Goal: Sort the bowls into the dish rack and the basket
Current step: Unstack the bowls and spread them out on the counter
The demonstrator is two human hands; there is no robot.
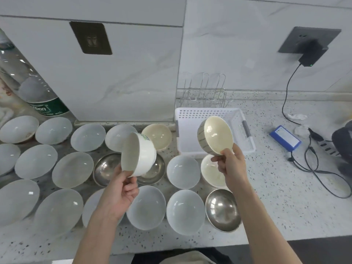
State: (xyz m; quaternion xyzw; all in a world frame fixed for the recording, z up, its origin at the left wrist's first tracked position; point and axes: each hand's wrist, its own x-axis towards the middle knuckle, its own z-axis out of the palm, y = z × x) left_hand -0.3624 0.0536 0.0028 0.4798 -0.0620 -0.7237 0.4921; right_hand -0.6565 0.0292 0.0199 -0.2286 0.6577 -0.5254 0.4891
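Note:
My left hand [122,195] grips a white ceramic bowl [138,154] with green print by its rim, tilted on its side above the counter. My right hand [231,163] holds a cream bowl with a striped outside [216,135], tilted toward me in front of the white perforated basket [245,141]. Behind the basket, against the wall, stands the wire dish rack [204,92], with nothing in it. Several bowls cover the counter: translucent white ones [73,169], steel ones [222,209] and cream ones [157,135].
A large water bottle [32,86] leans at the far left. To the right lie a blue battery pack [285,138], black cables [312,164] and a wall charger [312,54]. The counter's front edge runs along the bottom.

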